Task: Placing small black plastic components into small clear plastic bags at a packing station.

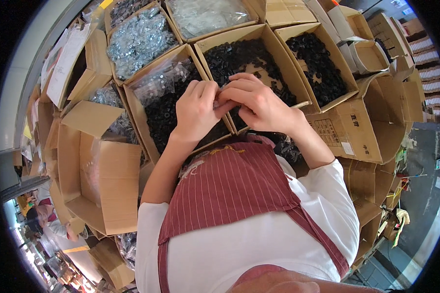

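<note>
My left hand [196, 108] and my right hand [257, 100] meet in front of my chest, fingers curled and pinched together. Whatever sits between the fingertips is too small and covered to make out. Beneath the left hand is a cardboard box of black ring-shaped parts [162, 122], with clear bags of small washer-like pieces [161, 83] lying on top. Below the right hand stands a box of small black parts [244, 53], its cardboard bottom showing in places.
A box of black pieces [318, 68] stands to the right. Farther off are boxes of bagged silvery parts [142, 41] and clear bags [208, 17]. An open carton [120, 190] is at my left, another [352, 129] at my right. Another person [49, 217] is at far left.
</note>
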`<state>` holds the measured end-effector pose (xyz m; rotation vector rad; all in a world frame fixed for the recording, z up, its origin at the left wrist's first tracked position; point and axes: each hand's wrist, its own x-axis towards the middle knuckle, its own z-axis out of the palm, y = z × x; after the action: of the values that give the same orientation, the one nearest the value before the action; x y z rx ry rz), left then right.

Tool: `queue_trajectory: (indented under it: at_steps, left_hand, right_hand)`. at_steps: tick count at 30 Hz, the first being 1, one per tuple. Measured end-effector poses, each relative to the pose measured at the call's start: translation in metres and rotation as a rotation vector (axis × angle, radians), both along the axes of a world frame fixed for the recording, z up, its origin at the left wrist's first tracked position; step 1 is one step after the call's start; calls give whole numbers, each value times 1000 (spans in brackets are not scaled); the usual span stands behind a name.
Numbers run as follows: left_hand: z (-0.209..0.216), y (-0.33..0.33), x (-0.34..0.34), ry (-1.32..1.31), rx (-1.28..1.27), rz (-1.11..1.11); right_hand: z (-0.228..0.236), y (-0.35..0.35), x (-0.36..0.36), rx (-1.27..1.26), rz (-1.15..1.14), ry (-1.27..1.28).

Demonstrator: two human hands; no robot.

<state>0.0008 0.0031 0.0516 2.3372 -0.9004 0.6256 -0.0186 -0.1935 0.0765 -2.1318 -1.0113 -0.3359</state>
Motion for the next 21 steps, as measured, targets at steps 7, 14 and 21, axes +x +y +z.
queue_trajectory:
  at_steps: [7, 14, 21]
  left_hand:
    - [12, -3, 10, -143, 76, 100]
    - [-15, -14, 7, 158, -104, -209]
    - [-13, -35, 21, 148, -111, -201]
  right_hand:
    - [-2, -4, -9, -114, -9, 75]
    - [5, -5, -9, -330, 88, 180]
    - [2, -17, 1, -198, -22, 91]
